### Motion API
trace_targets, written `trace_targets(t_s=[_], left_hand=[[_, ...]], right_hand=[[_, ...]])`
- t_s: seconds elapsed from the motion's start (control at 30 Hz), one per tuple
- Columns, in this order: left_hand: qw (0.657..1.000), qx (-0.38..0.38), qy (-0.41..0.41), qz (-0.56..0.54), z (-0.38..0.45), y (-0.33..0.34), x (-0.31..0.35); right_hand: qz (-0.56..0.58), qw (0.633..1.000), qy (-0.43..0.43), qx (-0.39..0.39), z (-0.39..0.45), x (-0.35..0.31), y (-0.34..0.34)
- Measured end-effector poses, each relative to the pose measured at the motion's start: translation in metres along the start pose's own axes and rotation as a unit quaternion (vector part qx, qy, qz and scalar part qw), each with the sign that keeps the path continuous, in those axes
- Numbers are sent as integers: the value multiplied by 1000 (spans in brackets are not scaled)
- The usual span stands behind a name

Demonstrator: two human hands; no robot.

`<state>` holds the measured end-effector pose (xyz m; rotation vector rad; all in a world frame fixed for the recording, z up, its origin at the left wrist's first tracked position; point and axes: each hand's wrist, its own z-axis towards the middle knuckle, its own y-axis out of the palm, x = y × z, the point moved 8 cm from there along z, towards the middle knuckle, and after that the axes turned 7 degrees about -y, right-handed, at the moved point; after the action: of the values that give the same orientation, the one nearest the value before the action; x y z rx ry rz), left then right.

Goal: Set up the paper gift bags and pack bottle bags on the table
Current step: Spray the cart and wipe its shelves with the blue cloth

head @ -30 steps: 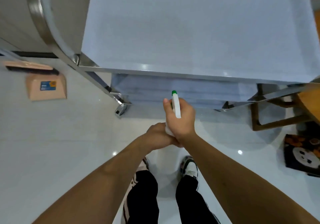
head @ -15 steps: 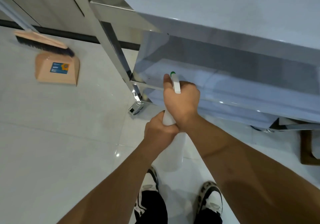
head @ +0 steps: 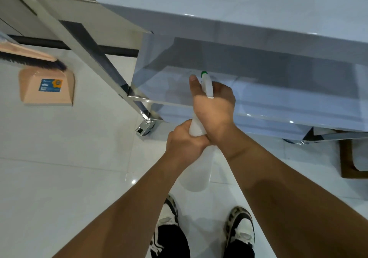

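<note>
White translucent spray bottle (head: 196, 170) with green nozzle tip, held upright in front of the steel worktop (head: 249, 2), right hand (head: 214, 108) gripping its trigger head, left hand (head: 184, 144) gripping its neck, body hanging over the floor.

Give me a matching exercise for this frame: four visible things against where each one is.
Things:
1. spray bottle
2. dustpan
3. caster wheel
4. shoes

Places:
A. on the floor at far left, under a brush
B. bottom of the frame, below the arms
C. held in both hands
D. at the foot of the metal table leg

Pairs: 1-C, 2-A, 3-D, 4-B
</note>
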<state>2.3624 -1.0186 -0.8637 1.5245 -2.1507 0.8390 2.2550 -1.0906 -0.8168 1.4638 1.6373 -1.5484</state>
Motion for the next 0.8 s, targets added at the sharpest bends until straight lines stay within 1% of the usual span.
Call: trace_targets(t_s=[0.07, 0.2, 0.3, 0.37, 0.5, 0.57, 0.63, 0.7, 0.8], left_hand=[[1000, -9, 6, 8, 1, 16, 11], [999, -32, 6, 23, 4, 45, 31], [999, -35, 4, 27, 4, 62, 44], [999, -32, -2, 36, 3, 75, 55], [997, -43, -10, 63, 1, 109, 80], [996, -57, -7, 67, -4, 131, 89], [995, -68, 1, 72, -10, 156, 97], [994, -74, 3, 83, -14, 181, 104], [991, -95, -7, 89, -20, 218, 108]], right_hand=[[-18, 1000, -18, 10, 8, 1, -18], [5, 998, -32, 51, 26, 10, -53], [-2, 998, -46, 52, 39, 9, -72], [-6, 997, -39, 67, 48, 13, -89], [-10, 992, -27, 126, 63, 25, -136], [-27, 992, -31, 118, 69, 31, -154], [-29, 991, -25, 130, 72, 40, -179], [-16, 986, 4, 164, 74, 53, -209], [-10, 987, 30, 159, 72, 69, -243]])
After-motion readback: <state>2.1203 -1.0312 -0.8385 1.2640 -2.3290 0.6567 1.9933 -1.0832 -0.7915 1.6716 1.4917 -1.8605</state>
